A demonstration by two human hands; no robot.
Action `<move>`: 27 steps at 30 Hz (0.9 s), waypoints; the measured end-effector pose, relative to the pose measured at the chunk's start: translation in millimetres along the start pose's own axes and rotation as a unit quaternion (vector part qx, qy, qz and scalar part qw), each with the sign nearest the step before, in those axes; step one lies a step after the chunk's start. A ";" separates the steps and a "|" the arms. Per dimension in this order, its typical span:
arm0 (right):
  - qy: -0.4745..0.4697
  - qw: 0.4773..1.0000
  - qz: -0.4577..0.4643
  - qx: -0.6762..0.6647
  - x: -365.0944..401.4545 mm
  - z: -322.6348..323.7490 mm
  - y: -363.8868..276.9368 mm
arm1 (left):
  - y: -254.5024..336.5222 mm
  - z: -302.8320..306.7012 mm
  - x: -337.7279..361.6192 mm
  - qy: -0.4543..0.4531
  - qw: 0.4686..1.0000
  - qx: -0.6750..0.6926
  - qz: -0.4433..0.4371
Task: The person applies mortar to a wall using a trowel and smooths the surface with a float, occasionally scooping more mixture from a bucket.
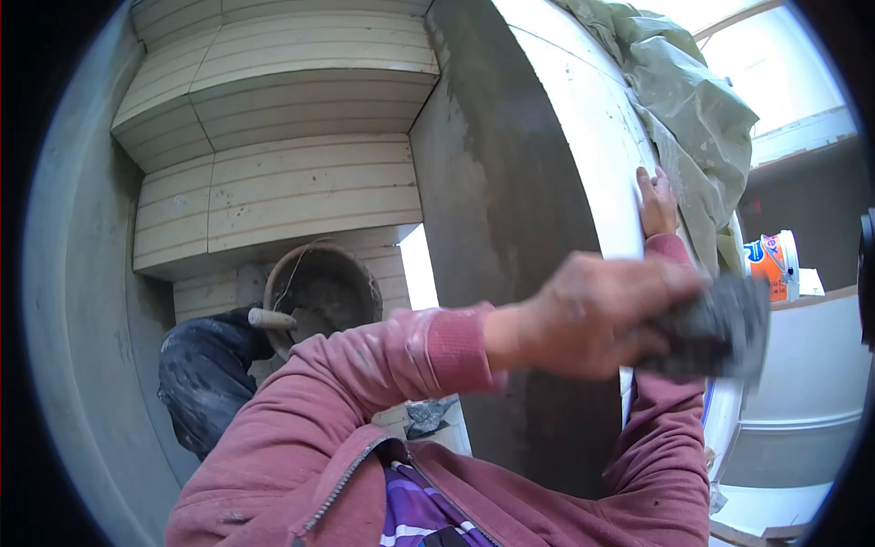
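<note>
My left hand (592,314) reaches across my body, blurred by motion. Its fingers are wrapped round a dark grey block (715,328), perhaps a sponge; the blur hides its exact kind. Beyond it, my right hand (657,202) lies with fingers stretched out on the white top (583,100) of a low wall, next to a crumpled green sheet (693,109). The wall's side face (510,173) is coated in grey plaster, darker and wet-looking in large patches. The block partly covers my right forearm.
Tiled steps (310,182) rise ahead on the left. A bucket (369,283) of grey mix stands below them, with a wooden-handled tool (272,319) at its rim, close to my leg (205,374). An orange and white tub (773,264) sits on a ledge at right.
</note>
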State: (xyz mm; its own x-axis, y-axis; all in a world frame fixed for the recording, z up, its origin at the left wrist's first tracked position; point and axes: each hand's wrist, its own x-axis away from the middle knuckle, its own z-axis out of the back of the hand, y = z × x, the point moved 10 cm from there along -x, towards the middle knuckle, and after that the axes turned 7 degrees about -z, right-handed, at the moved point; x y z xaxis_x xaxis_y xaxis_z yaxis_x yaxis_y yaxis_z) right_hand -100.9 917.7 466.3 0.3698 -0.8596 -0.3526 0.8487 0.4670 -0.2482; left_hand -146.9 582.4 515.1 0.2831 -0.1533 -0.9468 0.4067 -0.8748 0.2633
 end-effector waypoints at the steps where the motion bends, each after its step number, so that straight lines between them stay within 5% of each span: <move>1: -0.020 1.000 -0.003 -0.019 5.0 6.9 -1.1 | 8.1 -0.8 0.1 -0.004 1.000 -0.009 -0.011; 3: -0.038 0.998 -0.024 -0.037 5.8 7.1 -1.5 | -11.0 46.5 -1.2 0.037 0.992 -0.120 -0.005; 4: -0.037 0.999 -0.017 -0.018 -0.3 4.7 -1.2 | -50.4 74.8 10.7 0.088 0.987 -0.079 0.110; 8: -0.034 0.999 -0.034 0.022 9.5 8.2 -11.7 | -180.7 151.2 61.0 0.176 0.939 0.069 0.288; 11: -0.039 0.998 -0.038 0.028 5.8 6.1 -9.7 | -214.3 153.9 65.2 0.151 0.953 0.070 0.254; 14: -0.040 0.997 -0.051 0.046 8.1 7.3 -13.5 | -197.9 131.9 79.7 0.110 0.939 0.049 0.323; 17: -0.038 0.995 -0.062 0.062 9.0 6.2 -14.7 | -64.9 49.9 68.6 -0.029 0.991 -0.086 0.097; 18: -0.034 0.996 -0.063 0.059 6.8 7.0 -14.7 | -32.3 16.8 85.6 -0.078 0.991 -0.069 0.081; 21: -0.037 0.997 -0.059 0.033 0.1 5.0 -5.9 | 6.5 -13.3 157.5 -0.137 0.957 0.075 0.243; 25: 0.018 0.999 -0.014 0.031 -3.4 13.4 -6.6 | -27.9 140.6 251.9 0.167 0.852 -0.021 0.496; 27: 0.051 0.991 0.039 0.117 -23.2 2.4 2.1 | -37.7 226.8 309.2 0.343 0.793 -0.018 0.504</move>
State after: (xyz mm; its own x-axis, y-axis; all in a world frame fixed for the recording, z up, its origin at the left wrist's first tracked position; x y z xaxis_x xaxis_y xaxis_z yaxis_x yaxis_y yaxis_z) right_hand -106.8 938.0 476.1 0.4082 -0.7916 -0.4548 0.8877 0.4604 -0.0047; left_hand -271.7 463.7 170.4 0.8804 -0.4694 0.0675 -0.3050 -0.4513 0.8386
